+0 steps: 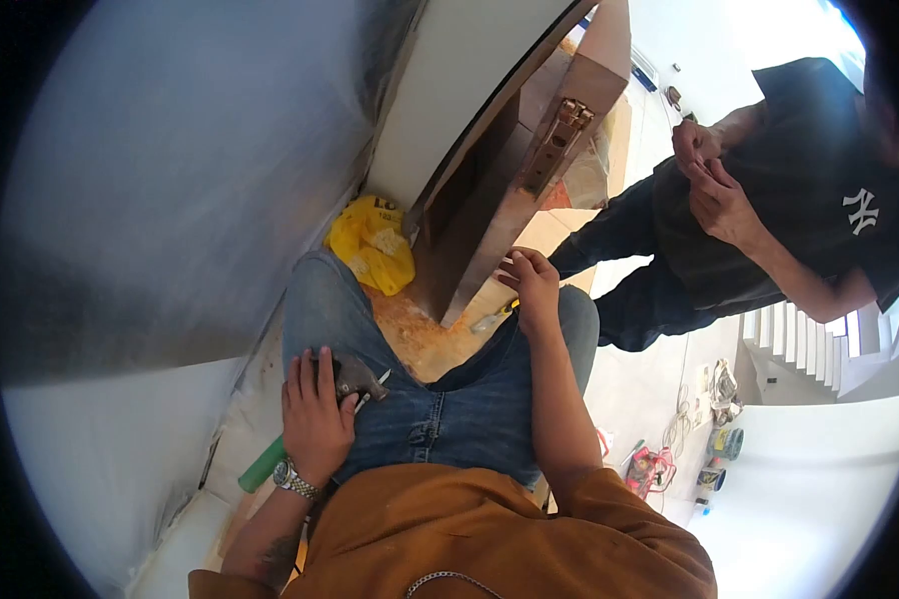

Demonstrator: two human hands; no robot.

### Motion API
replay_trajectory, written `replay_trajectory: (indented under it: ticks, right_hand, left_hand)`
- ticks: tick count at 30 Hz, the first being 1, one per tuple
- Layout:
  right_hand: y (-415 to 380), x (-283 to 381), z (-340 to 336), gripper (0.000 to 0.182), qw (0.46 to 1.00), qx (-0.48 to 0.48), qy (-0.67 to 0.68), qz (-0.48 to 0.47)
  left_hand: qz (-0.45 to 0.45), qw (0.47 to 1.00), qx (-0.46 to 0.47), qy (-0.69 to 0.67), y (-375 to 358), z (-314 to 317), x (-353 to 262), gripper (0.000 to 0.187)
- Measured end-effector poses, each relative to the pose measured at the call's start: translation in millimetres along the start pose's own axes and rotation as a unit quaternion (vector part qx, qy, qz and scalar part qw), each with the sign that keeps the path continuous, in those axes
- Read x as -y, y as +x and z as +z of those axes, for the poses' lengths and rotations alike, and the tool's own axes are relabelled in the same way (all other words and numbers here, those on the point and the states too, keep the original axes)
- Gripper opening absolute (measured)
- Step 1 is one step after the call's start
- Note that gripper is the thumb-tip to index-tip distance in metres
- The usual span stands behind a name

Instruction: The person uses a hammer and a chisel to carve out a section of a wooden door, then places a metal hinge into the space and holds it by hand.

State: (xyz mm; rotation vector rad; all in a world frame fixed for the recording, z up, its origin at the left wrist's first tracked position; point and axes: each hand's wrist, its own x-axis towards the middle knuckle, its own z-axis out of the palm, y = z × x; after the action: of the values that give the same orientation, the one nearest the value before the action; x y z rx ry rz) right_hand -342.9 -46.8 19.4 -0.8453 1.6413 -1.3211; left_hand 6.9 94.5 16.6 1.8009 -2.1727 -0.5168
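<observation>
My left hand (318, 414) rests on my thigh over a hammer, its fingers and thumb around the dark metal head (358, 379). The hammer's green handle (262, 466) sticks out past my wrist. A thin pale rod shows beside the head. My right hand (532, 285) is beside the lower edge of a brown door panel (499, 220), fingertips pinched together; I cannot tell what small pale thing is between them. Brass-coloured lock hardware (559, 145) is set in the panel's edge. Below my right hand lies a yellow-handled tool (510, 305), partly hidden by my leg.
A yellow bag (375, 245) sits on the dusty floor by the wall. Plastic sheeting (190, 200) hangs on the left. Another person (769, 200) stands close at right, hands together. Farther back are a red tool (651, 469), cords, several containers (726, 443) and stairs (794, 344).
</observation>
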Motion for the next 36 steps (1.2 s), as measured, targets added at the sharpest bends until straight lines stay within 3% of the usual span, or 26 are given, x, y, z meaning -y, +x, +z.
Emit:
replay_trajectory:
  ticks: [36]
  right_hand:
    - [2.6,6.9,-0.2,0.023,1.000,0.029,0.007,0.002]
  left_hand:
    - [0.017,1.000,-0.005,-0.016,7.2,4.4,-0.1,0.069]
